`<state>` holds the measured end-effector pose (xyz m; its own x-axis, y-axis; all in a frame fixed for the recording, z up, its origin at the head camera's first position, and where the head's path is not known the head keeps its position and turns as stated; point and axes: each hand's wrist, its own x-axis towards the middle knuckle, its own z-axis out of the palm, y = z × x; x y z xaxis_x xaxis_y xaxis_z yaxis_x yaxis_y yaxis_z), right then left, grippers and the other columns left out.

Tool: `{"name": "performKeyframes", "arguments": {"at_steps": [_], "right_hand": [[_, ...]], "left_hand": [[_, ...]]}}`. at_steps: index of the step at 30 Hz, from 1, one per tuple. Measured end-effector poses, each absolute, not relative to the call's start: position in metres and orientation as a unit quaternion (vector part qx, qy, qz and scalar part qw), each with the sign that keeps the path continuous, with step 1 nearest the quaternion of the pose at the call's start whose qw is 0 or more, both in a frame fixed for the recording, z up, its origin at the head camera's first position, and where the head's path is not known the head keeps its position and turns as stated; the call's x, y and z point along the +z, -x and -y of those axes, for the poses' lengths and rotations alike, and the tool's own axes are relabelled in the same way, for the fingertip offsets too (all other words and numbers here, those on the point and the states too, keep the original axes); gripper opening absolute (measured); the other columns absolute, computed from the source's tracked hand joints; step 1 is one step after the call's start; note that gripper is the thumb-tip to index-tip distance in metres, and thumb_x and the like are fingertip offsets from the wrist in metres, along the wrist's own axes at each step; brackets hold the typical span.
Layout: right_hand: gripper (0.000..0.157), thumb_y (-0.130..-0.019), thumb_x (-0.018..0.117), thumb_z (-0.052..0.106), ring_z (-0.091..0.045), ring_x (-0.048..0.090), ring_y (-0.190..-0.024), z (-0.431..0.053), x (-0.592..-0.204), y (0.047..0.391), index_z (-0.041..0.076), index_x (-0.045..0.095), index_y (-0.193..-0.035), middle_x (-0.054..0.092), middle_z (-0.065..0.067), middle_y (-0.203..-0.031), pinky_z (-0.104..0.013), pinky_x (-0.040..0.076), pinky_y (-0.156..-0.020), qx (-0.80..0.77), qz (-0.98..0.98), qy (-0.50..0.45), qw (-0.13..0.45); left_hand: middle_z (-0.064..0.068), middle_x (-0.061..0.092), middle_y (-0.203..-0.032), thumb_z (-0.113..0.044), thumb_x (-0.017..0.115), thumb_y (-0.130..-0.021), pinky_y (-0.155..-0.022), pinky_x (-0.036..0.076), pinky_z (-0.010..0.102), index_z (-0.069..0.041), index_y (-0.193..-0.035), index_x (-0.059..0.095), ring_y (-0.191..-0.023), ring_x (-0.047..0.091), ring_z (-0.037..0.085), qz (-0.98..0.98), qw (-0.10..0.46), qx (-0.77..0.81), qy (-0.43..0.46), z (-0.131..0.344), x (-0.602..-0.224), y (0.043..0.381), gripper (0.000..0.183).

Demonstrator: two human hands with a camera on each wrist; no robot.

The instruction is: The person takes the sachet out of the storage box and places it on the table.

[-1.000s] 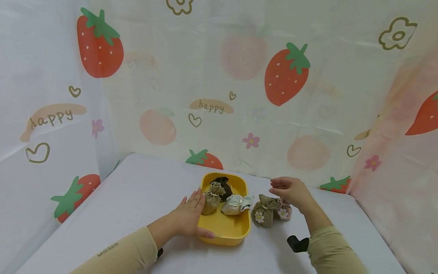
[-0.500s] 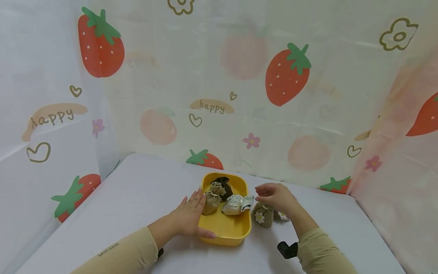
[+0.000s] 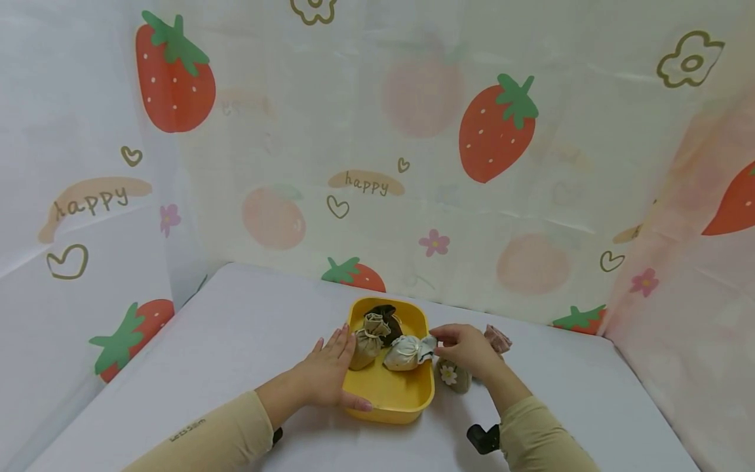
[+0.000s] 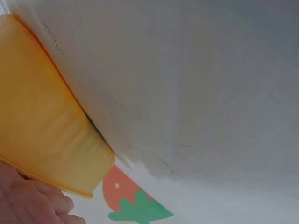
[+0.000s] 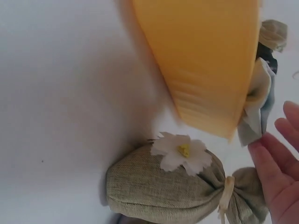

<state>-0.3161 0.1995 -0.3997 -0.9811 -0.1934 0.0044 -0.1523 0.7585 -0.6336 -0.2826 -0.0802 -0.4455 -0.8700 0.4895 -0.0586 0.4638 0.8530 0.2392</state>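
Tray [image 3: 390, 413]: yellow, round-cornered, on the white table [image 3: 277, 308]; long axis runs away from the person.
Left hand [image 3: 324, 373]: fingers nearly straight, slightly parted, at the tray's left side; thumb spread wide toward the near rim.
Flower bag [image 5: 168, 189]: brown cloth, upright on the table just right of the tray, tied mouth up; white flower with yellow centre; mouth hidden in the head view, plain from the right wrist.
White bag [image 3: 404, 354]: in the tray, on its side, long axis crosswise; tied, ruffled mouth points right, over the right rim.
Right hand [image 3: 468, 351]: fingertips at the white bag's mouth; cannot tell whether they pinch it; partly cut off in the right wrist view.
Tan bag [image 3: 367, 344]: in the tray beside the left fingertips, tied mouth up.
Dark bag [image 3: 390, 328]: behind the tan bag, partly hidden; direction hard to make out.
Pink bag [image 3: 499, 339]: behind the right hand; only its wrinkled top shows.
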Motion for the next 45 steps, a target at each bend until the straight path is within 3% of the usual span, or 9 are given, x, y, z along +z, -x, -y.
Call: {"name": "performKeyframes", "arguments": {"at_steps": [7, 14, 23, 37, 45], "right_hand": [[0.035, -0.078, 0.067, 0.0, -0.023, 0.06, -0.101, -0.195, -0.403, 0.315, 0.007, 0.065, -0.113, 0.065, -0.007, -0.108, -0.034, 0.051, -0.079, -0.339, -0.936, 0.078, 0.056], [0.033, -0.075, 0.072, 0.001, -0.014, 0.06, -0.087, -0.195, -0.406, 0.316, 0.012, 0.068, -0.105, 0.066, 0.0, -0.094, -0.03, 0.052, -0.074, -0.318, -0.942, 0.086, 0.071], [0.028, -0.073, 0.075, 0.007, -0.016, 0.054, -0.082, -0.194, -0.409, 0.315, 0.024, 0.07, -0.096, 0.06, 0.002, -0.09, -0.033, 0.049, -0.073, -0.282, -0.952, 0.093, 0.072], [0.01, -0.085, 0.064, 0.01, -0.012, 0.053, -0.072, -0.189, -0.411, 0.313, 0.017, 0.07, -0.082, 0.061, 0.003, -0.079, -0.026, 0.047, -0.063, -0.305, -0.945, 0.102, 0.063], [0.009, -0.088, 0.06, 0.009, -0.023, 0.057, -0.07, -0.185, -0.408, 0.311, 0.011, 0.065, -0.082, 0.062, -0.004, -0.073, -0.026, 0.047, -0.058, -0.363, -0.919, 0.109, 0.104]], "left_hand": [[0.019, -0.001, -0.151, -0.091, 0.038, -0.054, -0.108, 0.011, 0.053, -0.001, -0.146, 0.006, -0.139, 0.002, 0.031, -0.961, 0.057, 0.107, -0.249, 0.081, -0.445, 0.282, 0.132], [0.019, -0.001, -0.151, -0.091, 0.038, -0.055, -0.108, 0.011, 0.053, -0.002, -0.146, 0.006, -0.139, 0.001, 0.031, -0.961, 0.056, 0.107, -0.249, 0.08, -0.444, 0.281, 0.132], [0.019, -0.004, -0.151, -0.092, 0.037, -0.054, -0.108, 0.01, 0.054, -0.003, -0.147, 0.004, -0.139, 0.001, 0.032, -0.961, 0.056, 0.111, -0.248, 0.08, -0.449, 0.284, 0.133], [0.02, -0.003, -0.151, -0.09, 0.039, -0.055, -0.107, 0.011, 0.055, -0.001, -0.146, 0.007, -0.139, 0.003, 0.034, -0.958, 0.056, 0.119, -0.253, 0.08, -0.446, 0.283, 0.131], [0.018, -0.004, -0.151, -0.09, 0.041, -0.055, -0.108, 0.01, 0.054, -0.003, -0.146, 0.005, -0.139, 0.001, 0.032, -0.959, 0.066, 0.119, -0.249, 0.08, -0.446, 0.284, 0.132]]}}
